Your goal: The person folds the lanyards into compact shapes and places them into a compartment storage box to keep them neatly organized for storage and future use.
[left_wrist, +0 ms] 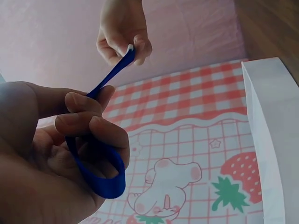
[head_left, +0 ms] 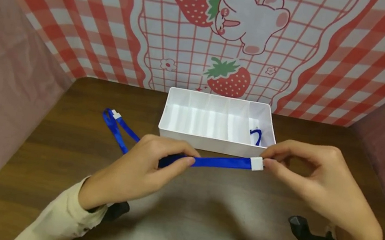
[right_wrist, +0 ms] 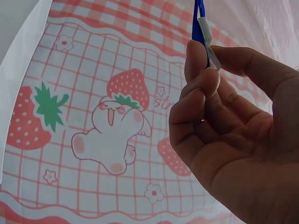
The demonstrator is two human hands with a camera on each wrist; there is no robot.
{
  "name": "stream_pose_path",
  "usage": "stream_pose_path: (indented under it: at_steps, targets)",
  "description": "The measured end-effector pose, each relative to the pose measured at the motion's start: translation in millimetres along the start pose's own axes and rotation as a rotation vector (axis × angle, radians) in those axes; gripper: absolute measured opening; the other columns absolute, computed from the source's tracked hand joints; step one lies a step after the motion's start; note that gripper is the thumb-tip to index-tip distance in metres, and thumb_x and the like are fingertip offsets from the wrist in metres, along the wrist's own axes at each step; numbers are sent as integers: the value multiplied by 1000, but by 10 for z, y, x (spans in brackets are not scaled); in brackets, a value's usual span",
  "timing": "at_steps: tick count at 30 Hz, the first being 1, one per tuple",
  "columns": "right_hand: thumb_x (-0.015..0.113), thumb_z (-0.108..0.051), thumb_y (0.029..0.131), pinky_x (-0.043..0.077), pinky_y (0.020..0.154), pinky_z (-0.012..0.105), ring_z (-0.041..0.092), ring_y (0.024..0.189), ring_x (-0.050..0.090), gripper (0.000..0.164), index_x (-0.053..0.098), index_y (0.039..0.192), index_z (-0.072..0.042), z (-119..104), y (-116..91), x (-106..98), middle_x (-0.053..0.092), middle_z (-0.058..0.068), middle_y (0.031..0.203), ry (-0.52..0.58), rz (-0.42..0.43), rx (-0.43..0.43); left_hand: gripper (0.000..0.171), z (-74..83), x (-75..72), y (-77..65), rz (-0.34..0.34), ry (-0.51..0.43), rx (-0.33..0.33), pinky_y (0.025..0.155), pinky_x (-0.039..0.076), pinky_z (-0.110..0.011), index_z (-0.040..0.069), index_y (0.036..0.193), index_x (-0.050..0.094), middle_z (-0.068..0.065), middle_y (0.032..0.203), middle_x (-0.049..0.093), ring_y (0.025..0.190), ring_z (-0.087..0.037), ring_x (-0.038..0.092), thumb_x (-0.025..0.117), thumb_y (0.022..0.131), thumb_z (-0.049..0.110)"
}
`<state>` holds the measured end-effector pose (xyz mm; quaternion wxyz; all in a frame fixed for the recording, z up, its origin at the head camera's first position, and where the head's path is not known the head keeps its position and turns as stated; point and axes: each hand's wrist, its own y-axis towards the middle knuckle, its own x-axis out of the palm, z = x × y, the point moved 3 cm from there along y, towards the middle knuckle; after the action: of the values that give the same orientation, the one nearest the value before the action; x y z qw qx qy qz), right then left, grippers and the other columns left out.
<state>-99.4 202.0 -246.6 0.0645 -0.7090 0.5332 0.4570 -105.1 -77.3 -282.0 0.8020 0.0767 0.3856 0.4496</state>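
Observation:
A blue lanyard is stretched between the two hands above the table. My left hand pinches the strap between thumb and fingers, and in the left wrist view a loop of strap curls down from its palm. The fingertips of my right hand pinch the end by the white plastic clip. Beyond the left hand lies a blue strap with a white piece; whether it joins the held lanyard is hidden. Another blue loop is in the tray's rightmost compartment.
A white divided tray stands at the back of the brown wooden table, just beyond the hands. Behind it rises a red-checked cloth with strawberries. Pink cloth hangs at both sides.

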Motion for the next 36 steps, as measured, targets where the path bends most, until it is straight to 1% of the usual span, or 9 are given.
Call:
stream_pose_path:
  at_steps: [4,8,10,12,15,17,24,31,36]
  targets:
    - [80,3,79,44,55,19,4,65,57,33,73,96,-24,-1,-5,-25,66,-12,77,-35,9,10,13,-10,-37,-1,-4,11,6,59,45,-24,8,105,73,7,84,66,64,-3,50,62,99,10]
    - [81,2,80,44,56,18,4,67,57,32,73,95,-25,15,-8,-39,66,-13,77,-61,21,26,13,-23,-68,-4,-10,30,12,65,50,-24,9,105,74,7,90,70,73,-2,57,63,99,10]
    - [81,2,79,44,56,18,3,67,57,32,73,94,-25,22,-10,-48,67,-13,77,-72,26,32,13,-28,-82,-5,-18,37,12,64,49,-23,8,105,73,7,89,69,71,-2,56,62,99,10]
    - [81,1,79,43,55,18,3,66,57,32,73,94,-26,29,-14,-60,67,-13,77,-87,31,41,12,-30,-97,-5,-28,39,7,60,46,-22,9,104,73,8,84,66,65,-1,52,62,99,11]
    - [82,0,79,42,54,18,3,65,55,32,73,93,-28,42,-22,-76,67,-13,77,-103,36,52,11,-33,-114,-8,-43,46,5,53,40,-22,10,101,73,9,77,59,58,-1,42,62,99,11]
    - [82,0,79,42,54,18,3,65,55,33,73,93,-28,48,-27,-87,67,-13,77,-113,39,57,11,-34,-128,-11,-50,50,9,51,38,-21,10,99,72,9,73,55,57,0,40,62,100,11]
    - [81,0,80,42,55,18,3,65,56,33,74,94,-28,83,-41,-123,68,-12,78,-112,35,54,13,-45,-156,-23,-78,56,18,50,36,-20,11,96,71,11,68,49,56,0,39,59,101,10]
    - [80,-1,82,41,51,19,4,59,55,30,74,94,-27,197,-35,-177,68,-10,78,-102,39,77,13,-67,-189,-23,-80,88,32,53,38,-19,12,95,71,10,73,54,58,-1,42,60,100,9]
    - [79,-1,83,43,53,19,5,62,57,27,74,92,-26,266,-29,-210,69,-8,77,-90,47,106,13,-71,-212,-24,-79,79,37,51,36,-19,12,95,72,9,72,54,57,0,39,60,100,8]
